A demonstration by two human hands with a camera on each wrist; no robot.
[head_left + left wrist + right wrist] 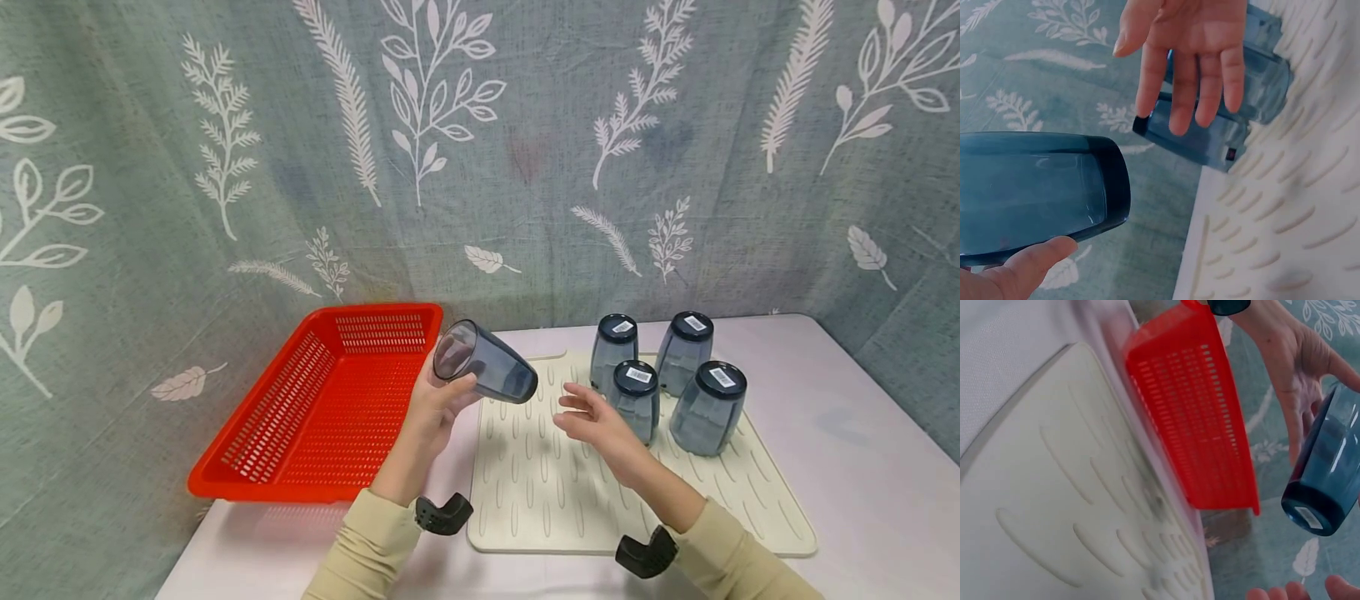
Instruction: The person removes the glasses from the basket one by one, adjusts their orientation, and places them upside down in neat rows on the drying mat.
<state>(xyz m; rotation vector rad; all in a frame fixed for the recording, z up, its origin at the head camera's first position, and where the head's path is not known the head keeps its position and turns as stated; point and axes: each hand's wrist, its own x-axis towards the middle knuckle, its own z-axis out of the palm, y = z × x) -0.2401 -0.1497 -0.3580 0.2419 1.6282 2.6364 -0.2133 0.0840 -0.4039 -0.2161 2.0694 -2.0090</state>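
My left hand [433, 410] grips a blue-tinted drinking glass [495, 367] near its rim, in the air between the red basket and the ribbed mat. The glass is tilted, its mouth toward the upper left and its dark base toward the right; a label shows on that base in the right wrist view. Apart from the glass, my right hand [603, 429] hovers over the mat with its fingers extended, holding nothing. Beside it, several matching glasses [636, 400] stand upside down on the cream drying mat [547, 500], with labels on their upturned bases.
A red plastic basket [352, 404] with slotted walls sits at the left of the white table [847, 433]. Behind the table hangs a grey-green curtain [525, 167] with white leaf prints. Each wrist carries a black device.
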